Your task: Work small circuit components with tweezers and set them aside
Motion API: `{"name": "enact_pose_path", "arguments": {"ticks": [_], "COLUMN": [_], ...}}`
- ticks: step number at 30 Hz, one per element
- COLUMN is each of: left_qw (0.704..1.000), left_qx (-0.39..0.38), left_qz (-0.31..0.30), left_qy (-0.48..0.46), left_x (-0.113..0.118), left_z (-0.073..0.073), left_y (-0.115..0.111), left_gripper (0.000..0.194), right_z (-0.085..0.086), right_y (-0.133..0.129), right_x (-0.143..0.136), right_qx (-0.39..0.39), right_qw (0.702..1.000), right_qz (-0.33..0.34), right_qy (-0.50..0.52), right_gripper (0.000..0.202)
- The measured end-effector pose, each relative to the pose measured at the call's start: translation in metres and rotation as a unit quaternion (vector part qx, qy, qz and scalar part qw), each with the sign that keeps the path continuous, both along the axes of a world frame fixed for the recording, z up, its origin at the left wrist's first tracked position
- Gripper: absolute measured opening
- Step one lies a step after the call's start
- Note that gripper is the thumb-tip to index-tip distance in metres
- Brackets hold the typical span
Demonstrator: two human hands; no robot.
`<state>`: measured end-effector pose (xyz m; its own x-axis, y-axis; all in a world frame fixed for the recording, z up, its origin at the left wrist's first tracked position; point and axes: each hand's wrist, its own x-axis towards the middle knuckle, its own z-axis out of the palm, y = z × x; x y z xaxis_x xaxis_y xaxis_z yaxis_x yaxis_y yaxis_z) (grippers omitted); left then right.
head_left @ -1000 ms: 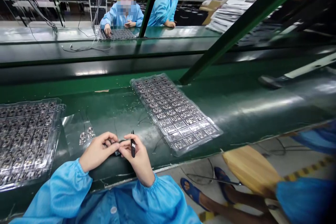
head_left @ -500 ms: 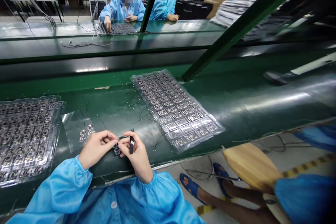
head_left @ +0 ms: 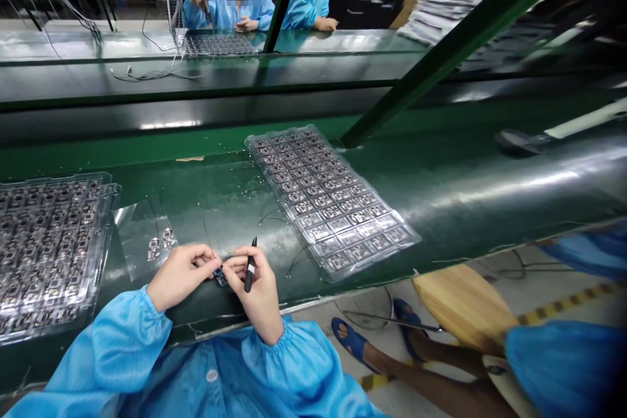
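A small dark circuit board [head_left: 221, 276] with a thin black wire [head_left: 204, 228] is held between my two hands over the green bench. My left hand [head_left: 183, 274] pinches the board's left side near the wire, thumb against forefinger. On the other side, my right hand [head_left: 257, 287] has thumb and finger at the board's edge. Black tweezers [head_left: 250, 268] are tucked in its fingers, tips pointing up and away. Left of my hands, two boards with wires [head_left: 160, 243] lie on a clear plastic sheet [head_left: 134, 232]. Fingers partly hide the held board.
A clear tray of boards [head_left: 328, 196] lies at the centre right, and stacked trays [head_left: 49, 255] stand at the left. A slanted green post [head_left: 416, 78] rises behind. Loose wires lie by the centre tray. A person [head_left: 228, 6] works across the bench; another sits at the right near a wooden stool [head_left: 465, 307].
My hands stay together on the board, and the tweezers lean slightly more to the right. The wire's free end has shifted right. Across the bench, a person's hand has risen from their tray.
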<state>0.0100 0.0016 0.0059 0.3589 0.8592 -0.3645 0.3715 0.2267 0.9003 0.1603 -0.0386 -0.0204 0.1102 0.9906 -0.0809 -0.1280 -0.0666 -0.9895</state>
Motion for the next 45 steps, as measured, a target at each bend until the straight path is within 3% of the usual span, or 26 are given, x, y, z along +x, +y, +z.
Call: {"name": "enact_pose_path", "arguments": {"ticks": [5,9,12,15,22,28,45], "left_qw": [1.0,0.994,0.982,0.967,0.931,0.909,0.898], "left_qx": [0.018,0.059,0.094,0.131,0.166,0.18,0.192], "left_qz": [-0.001,-0.018,-0.092,-0.18,-0.287,-0.315,-0.328], "left_qy": [0.012,0.087,0.14,0.122,0.15,0.203,0.223], "left_x": [-0.005,-0.019,-0.024,-0.022,-0.016,-0.017,-0.017], "left_z": [0.0,0.003,0.006,0.007,0.009,0.014,0.012], "left_y": [0.002,0.008,0.009,0.005,-0.003,-0.007,-0.007], "left_gripper": [0.034,0.031,0.026,0.021,0.013,0.017,0.018], "right_z": [-0.001,-0.007,-0.008,-0.006,-0.009,-0.008,-0.006], "right_y": [-0.001,-0.002,-0.003,0.0,0.012,0.015,0.018], "right_x": [0.008,0.028,0.039,0.04,0.031,0.028,0.026], "right_qx": [-0.03,-0.063,-0.088,-0.099,-0.09,-0.047,-0.026], "right_qw": [0.999,0.996,0.996,0.994,0.994,0.983,0.97], "right_qz": [-0.017,-0.051,0.004,0.039,0.02,0.023,0.05], "right_qy": [0.017,0.033,0.019,0.005,-0.057,-0.178,-0.237], "right_gripper": [0.033,0.057,0.058,0.048,0.039,0.029,0.027]}}
